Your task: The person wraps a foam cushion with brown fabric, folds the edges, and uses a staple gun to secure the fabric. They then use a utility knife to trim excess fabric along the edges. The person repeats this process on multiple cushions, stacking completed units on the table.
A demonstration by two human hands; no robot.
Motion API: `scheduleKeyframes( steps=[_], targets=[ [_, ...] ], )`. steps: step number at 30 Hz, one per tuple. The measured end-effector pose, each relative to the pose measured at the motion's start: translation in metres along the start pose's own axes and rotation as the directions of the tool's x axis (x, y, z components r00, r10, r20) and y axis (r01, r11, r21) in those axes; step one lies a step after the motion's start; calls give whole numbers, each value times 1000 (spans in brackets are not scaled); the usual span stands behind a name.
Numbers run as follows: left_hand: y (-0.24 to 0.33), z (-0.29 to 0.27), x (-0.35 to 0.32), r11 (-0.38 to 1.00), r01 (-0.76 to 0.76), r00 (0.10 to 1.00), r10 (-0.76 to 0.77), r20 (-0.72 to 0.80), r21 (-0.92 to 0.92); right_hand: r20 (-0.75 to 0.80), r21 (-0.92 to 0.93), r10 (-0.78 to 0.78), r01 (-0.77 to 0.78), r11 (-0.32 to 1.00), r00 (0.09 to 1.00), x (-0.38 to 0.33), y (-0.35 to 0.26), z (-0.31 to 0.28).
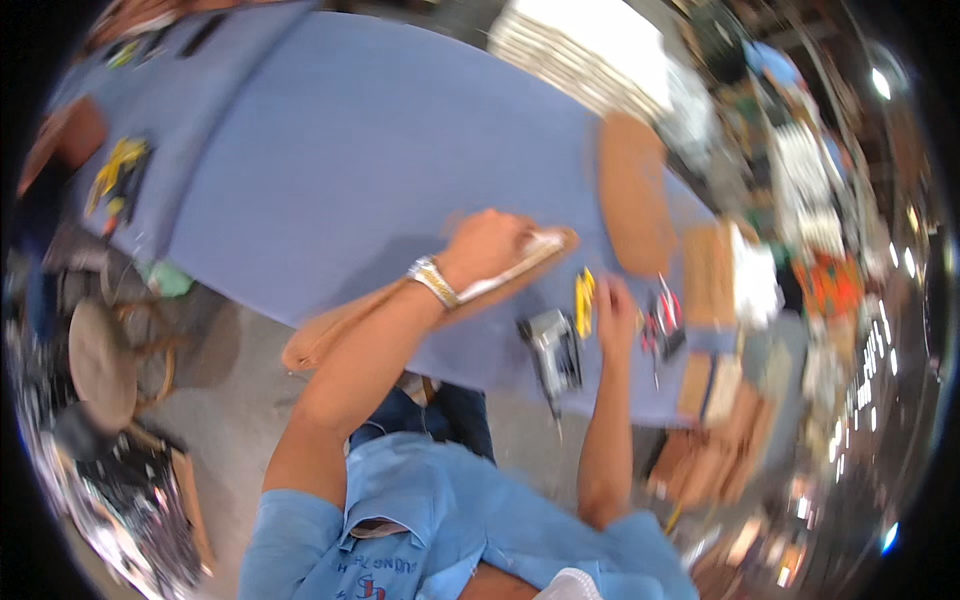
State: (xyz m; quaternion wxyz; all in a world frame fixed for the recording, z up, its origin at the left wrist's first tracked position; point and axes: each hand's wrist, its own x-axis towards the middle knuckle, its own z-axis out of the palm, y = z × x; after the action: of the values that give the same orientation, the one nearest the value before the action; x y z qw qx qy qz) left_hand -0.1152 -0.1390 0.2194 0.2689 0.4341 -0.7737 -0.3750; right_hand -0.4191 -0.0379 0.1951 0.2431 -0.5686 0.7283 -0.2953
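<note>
A long brown upholstered-looking piece (340,328) with a white inner edge lies slantwise over the near side of the blue-covered table (330,150). My left hand (485,250), with a metal watch at its wrist, is closed around its white-edged far part. My left forearm covers some of the piece. My right hand (615,305) is over the table between a yellow utility knife (584,300) and a red-handled cutting tool (664,315). Its fingers are smeared by motion. A grey staple gun (550,350) rests left of that hand.
Another brown oblong panel (635,195) lies at the table's right. Beyond it rises a white stack of sheets (585,50). Brown blocks (708,275) stand at the right edge. Yellow-and-black tools (120,175) lie far left, above a round stool (100,365) on the floor.
</note>
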Motion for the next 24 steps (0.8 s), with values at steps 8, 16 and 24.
scheduleKeyframes(
  steps=[8,16,24],
  targets=[
    [-34,-6,57,986,55,998,-49,-37,161,149,-444,-215,260,858,965,-142,181,91],
    [-38,-12,46,988,92,991,-79,-109,125,-277,-488,-486,315,814,829,-56,111,57],
    [-110,-21,89,938,48,980,22,-196,343,-88,609,-223,230,759,971,61,67,170]
  ],
)
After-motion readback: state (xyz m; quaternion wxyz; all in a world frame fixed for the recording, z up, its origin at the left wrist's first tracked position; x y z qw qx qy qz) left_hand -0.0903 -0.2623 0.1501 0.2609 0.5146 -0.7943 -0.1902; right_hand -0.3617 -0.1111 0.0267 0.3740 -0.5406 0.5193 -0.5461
